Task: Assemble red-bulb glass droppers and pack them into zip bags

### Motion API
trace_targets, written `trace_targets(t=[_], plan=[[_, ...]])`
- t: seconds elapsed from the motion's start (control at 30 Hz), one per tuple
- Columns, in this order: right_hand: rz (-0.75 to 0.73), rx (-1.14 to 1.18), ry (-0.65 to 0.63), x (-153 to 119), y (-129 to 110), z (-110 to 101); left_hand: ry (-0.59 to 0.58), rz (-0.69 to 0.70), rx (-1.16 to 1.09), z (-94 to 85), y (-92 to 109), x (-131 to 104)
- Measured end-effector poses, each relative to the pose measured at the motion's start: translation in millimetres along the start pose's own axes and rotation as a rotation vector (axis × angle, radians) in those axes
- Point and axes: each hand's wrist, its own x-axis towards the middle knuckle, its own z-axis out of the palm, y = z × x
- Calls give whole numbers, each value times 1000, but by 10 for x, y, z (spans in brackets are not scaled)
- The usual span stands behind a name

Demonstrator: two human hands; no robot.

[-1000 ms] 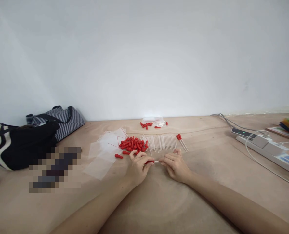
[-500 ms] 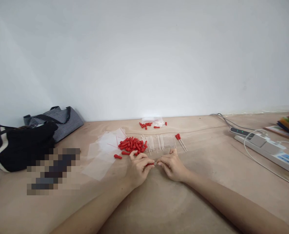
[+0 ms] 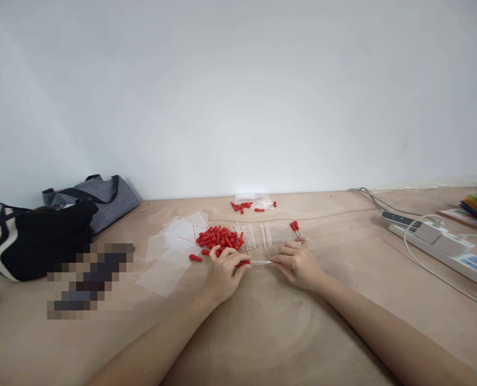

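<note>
A dropper lies level between my hands, its clear glass tube joined to a red rubber bulb. My left hand is closed, pinching the bulb between thumb and fingers. Closed on the far end of the tube is my right hand, whose fingers hide the tip. Just beyond the left fingers sits a heap of red bulbs. Beside it runs a row of loose glass tubes. Two droppers with red bulbs lie right of the row, partly covered by my right hand.
Thin plastic bags are spread left of the heap. More bulbs and a clear packet lie near the wall. Bags stand at the left; a power strip with cables occupies the right. A blurred dark object lies front left.
My right hand has moved right and slightly up, away from my left hand, and a longer stretch of glass tube now shows. The left hand has shifted slightly, still gripping the bulb.
</note>
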Motion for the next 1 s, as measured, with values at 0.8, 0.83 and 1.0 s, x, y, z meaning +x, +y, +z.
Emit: trace_targets(t=[0.8, 0.83, 1.0], plan=[[902, -279, -130, -36, 526, 28, -55, 164, 401, -87, -363, 68], [897, -282, -145, -31, 517, 32, -59, 171, 400, -86, -362, 77], [873, -286, -167, -4, 468, 48, -82, 188, 385, -87, -330, 115]])
